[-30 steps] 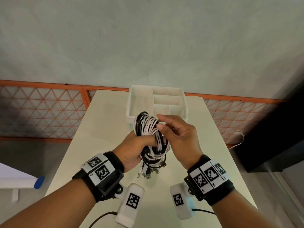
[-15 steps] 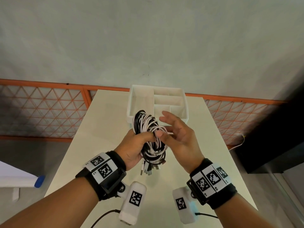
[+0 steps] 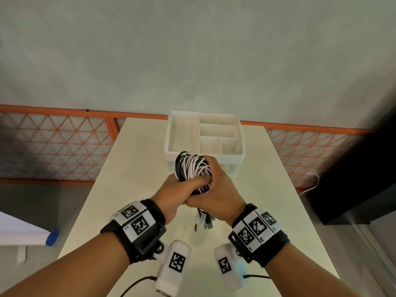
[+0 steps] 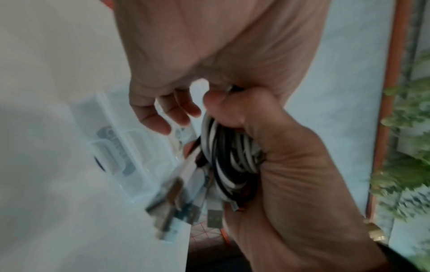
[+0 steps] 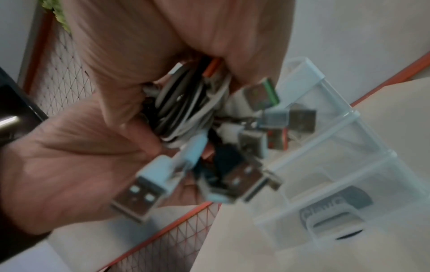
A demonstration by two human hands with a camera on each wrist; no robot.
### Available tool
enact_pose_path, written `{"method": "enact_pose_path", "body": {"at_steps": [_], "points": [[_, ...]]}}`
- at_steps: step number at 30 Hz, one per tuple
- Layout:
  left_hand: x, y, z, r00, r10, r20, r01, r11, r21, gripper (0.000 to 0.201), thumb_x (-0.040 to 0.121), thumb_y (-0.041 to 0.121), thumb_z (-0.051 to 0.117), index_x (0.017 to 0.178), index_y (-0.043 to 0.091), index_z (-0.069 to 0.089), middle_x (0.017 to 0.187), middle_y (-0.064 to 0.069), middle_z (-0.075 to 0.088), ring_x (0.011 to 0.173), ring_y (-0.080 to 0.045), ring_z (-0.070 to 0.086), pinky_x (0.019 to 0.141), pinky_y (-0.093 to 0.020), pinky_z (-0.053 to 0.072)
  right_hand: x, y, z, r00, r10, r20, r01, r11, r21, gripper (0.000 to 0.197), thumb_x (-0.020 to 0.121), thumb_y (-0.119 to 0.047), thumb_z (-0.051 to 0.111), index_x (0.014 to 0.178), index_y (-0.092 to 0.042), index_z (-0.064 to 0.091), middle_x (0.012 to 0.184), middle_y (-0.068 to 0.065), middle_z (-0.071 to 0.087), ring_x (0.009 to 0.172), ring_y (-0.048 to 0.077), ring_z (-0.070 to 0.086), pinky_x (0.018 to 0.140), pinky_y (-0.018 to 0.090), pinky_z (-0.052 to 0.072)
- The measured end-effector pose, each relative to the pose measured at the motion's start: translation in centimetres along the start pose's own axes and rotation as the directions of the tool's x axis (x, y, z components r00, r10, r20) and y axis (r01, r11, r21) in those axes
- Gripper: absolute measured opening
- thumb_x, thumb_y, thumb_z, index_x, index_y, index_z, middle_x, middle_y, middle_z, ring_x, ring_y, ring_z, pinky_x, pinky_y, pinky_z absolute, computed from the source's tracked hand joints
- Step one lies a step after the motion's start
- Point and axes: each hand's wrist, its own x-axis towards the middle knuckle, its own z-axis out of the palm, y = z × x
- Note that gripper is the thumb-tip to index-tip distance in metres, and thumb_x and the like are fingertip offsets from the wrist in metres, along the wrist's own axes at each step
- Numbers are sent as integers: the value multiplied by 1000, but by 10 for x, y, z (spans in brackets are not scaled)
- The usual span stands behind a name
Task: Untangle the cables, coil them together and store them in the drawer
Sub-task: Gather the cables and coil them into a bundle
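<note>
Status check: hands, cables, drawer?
Left hand and right hand both grip the cable coil. Coil held above the table, plugs dangling. Drawer open, nothing blocking.

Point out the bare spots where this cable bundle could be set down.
Free: the table left of the drawer unit, the strip to its right, and the drawer's long left compartment. Crowded: the middle, where the left hand and right hand grip the cable bundle.
</note>
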Motion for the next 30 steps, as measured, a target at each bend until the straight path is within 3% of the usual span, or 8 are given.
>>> {"method": "enact_pose_path", "body": {"at_steps": [2,4,9,15,20,24,27,30], "points": [[0,-1,-4,992,35,-117,-34,999,7,36,76,19,84,109,17,71,101,-8,77,94,-24,74,74,-35,59,1,0,-4,1000,16,18,-15,996,-89,88,61,-9,85,135,-32,43,101,-11,71,89,6,71,72,25,62],[1,1,-9,976,84,-202,-63,992,109,41,71,17,87,107,21,66,97,-3,76,90,-22,74,71,-37,61,1,1,-7,998,40,54,-26,972,-233,90,62,-15,82,137,-37,37,99,-13,68,86,9,69,70,27,62],[0,4,-9,970,150,-191,-56,903,427,26,73,18,77,96,21,66,87,0,74,77,-18,73,61,-37,63,2,8,-1,995,14,101,32,897,-440,95,58,-24,78,138,-37,29,104,-10,68,86,17,69,74,40,62],[6,-7,-2,937,209,-279,-29,844,536,15,86,24,64,99,18,58,89,3,66,74,-5,62,54,-15,43,3,12,9,997,17,82,32,823,-566,105,60,-40,81,143,-41,16,107,-11,68,91,20,66,78,40,59],[10,-9,-7,973,67,-219,59,850,523,20,81,22,68,98,17,59,93,-5,68,82,-20,69,63,-33,63,3,18,4,993,65,98,5,806,-592,88,61,-29,76,132,-47,27,94,-10,69,79,19,67,72,41,61],[12,-2,-17,991,-113,-78,137,854,502,33,71,21,82,98,15,65,91,-7,75,76,-20,75,61,-28,61,4,19,-3,979,116,167,10,794,-608,90,59,-29,78,132,-51,28,96,-12,69,81,18,66,74,40,61],[12,-5,-14,989,-30,-143,103,839,535,22,75,16,74,95,14,65,88,-8,73,69,-22,73,53,-25,56,6,18,-1,980,108,168,16,797,-604,99,60,-31,78,137,-53,21,97,-11,70,81,19,67,75,41,61],[16,-11,-10,973,69,-218,76,803,591,13,78,20,64,91,17,62,84,-6,71,66,-26,71,53,-33,59,9,20,3,988,83,128,14,788,-615,116,60,-42,84,146,-52,6,107,-11,69,92,19,66,79,39,57]]}}
